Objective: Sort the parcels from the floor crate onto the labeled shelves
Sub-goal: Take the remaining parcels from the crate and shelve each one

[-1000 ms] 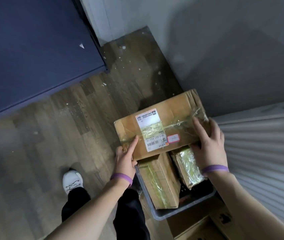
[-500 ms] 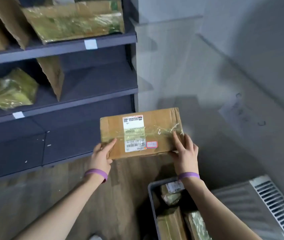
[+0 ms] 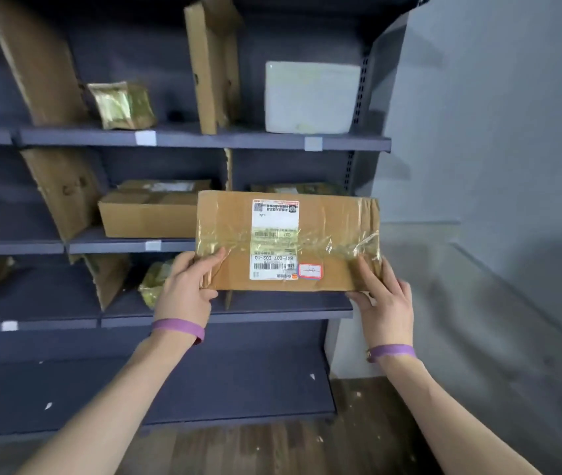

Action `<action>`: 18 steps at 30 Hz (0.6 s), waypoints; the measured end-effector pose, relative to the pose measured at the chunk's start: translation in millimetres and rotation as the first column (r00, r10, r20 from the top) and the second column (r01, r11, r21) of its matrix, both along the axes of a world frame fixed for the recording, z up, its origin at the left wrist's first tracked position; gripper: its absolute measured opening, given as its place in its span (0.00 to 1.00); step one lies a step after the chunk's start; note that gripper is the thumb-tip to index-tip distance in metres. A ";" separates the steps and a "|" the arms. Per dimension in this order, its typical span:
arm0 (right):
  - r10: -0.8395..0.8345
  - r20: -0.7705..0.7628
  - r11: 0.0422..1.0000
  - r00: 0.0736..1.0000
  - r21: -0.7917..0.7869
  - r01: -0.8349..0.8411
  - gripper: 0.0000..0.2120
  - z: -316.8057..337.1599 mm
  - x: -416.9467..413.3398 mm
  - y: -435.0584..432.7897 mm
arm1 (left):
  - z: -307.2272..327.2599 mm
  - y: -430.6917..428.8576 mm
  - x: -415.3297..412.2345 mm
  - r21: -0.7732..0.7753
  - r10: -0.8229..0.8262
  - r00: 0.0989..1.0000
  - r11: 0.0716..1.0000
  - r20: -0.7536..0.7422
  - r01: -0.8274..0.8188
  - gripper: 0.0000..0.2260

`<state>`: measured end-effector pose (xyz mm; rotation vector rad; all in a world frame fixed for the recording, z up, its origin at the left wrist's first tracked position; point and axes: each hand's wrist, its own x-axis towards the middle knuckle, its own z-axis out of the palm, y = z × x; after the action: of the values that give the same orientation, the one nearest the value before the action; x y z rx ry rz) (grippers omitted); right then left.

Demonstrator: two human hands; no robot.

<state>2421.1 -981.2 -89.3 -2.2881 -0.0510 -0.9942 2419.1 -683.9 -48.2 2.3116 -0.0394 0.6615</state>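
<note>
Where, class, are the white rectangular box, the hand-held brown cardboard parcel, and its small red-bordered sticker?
white rectangular box [image 3: 310, 97]: head view, middle of its front face.
brown cardboard parcel [image 3: 288, 240]: head view, taped label at its centre.
small red-bordered sticker [image 3: 310, 271]: head view, its white middle.

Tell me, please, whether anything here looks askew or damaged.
Yes. The left cardboard dividers lean sideways rather than standing upright, with ragged, dented edges. The parcel gripped by the left hand and right hand has wrinkled, loose tape near its right end, and its shipping label reads upside down.
</note>
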 end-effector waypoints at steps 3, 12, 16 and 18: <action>0.038 0.058 0.999 0.998 0.021 -0.039 0.29 21.7 8.0 37.5 | 23.4 36.9 -3.0 0.007 0.064 0.997 0.998 0.053 -0.064 0.34; 0.072 0.139 0.997 0.988 0.009 -0.074 0.29 59.6 40.9 125.6 | 58.3 132.1 11.0 -0.056 0.099 0.987 0.994 0.123 -0.092 0.34; 0.112 0.161 0.994 0.981 -0.031 -0.108 0.30 65.1 55.0 152.1 | 57.9 155.7 11.3 -0.069 0.125 0.984 0.991 0.129 -0.117 0.33; 0.156 0.180 0.988 0.971 -0.045 -0.150 0.31 68.6 64.3 165.9 | 57.1 168.7 10.7 -0.076 0.161 0.978 0.985 0.134 -0.152 0.33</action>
<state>2485.4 -815.3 -20.8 -2.1763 -0.3175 -1.1256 2429.8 -515.2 8.9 2.2177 0.0997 0.8908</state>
